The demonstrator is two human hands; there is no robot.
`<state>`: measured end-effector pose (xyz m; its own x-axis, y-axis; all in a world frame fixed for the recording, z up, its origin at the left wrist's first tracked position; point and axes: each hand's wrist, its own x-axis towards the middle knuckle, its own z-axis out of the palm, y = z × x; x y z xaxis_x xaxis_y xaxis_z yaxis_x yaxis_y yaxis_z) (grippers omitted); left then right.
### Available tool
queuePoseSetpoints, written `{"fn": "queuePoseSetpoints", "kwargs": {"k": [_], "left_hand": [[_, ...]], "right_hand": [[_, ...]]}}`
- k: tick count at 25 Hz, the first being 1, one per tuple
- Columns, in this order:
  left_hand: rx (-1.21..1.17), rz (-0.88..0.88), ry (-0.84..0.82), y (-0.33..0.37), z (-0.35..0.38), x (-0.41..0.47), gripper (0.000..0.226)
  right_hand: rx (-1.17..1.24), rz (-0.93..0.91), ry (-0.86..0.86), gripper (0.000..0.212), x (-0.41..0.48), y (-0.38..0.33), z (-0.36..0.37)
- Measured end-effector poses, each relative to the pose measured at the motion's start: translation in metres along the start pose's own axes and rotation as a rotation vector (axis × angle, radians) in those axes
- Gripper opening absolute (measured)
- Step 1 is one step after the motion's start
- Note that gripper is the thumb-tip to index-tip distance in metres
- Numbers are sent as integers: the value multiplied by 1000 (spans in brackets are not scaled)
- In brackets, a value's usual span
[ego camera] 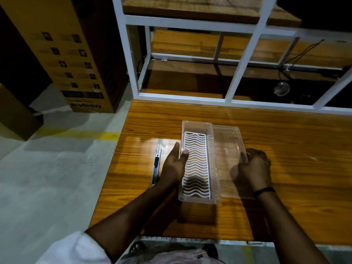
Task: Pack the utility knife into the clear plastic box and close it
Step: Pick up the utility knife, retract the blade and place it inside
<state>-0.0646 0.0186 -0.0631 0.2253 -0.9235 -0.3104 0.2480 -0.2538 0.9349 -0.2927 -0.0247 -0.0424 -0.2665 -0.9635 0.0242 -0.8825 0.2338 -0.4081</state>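
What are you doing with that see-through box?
A person is packing a knife into a clear box. The box sits open on a wooden table, with a white wavy grid inside. The left hand rests against the box's left side, thumb over the rim. The right hand is on the clear lid, which lies just right of the box. The knife lies on the table left of the box, not yet packed.

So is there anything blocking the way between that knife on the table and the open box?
Only the left hand, which rests against the box's left wall, between it and the utility knife. The lid lies off to the right, so the box is open on top.
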Motion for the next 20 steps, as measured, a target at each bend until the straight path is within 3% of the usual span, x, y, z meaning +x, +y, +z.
{"fn": "queuePoseSetpoints", "kwargs": {"k": [2,5,9,12,16,18,20], "left_hand": [[211,70,134,11,-16,-11,45],[690,214,282,24,-54,-23,30],[1083,79,255,28,-89,-25,37],[1159,7,247,25,-95,-25,49],[1163,-10,219,17,-95,-22,57],[1175,8,211,15,-97,-22,54],[1142,22,210,16,-99,-22,43]], "right_hand": [[95,-49,1,40,-6,-13,-5],[224,-253,46,37,-25,-46,-13],[374,-490,-18,29,-53,-101,-19],[367,-584,-143,26,-63,-135,-5],[151,-532,-342,23,-69,-178,27],[34,-506,-425,10,-75,-196,41],[-44,-503,-478,19,-80,-206,54]]}}
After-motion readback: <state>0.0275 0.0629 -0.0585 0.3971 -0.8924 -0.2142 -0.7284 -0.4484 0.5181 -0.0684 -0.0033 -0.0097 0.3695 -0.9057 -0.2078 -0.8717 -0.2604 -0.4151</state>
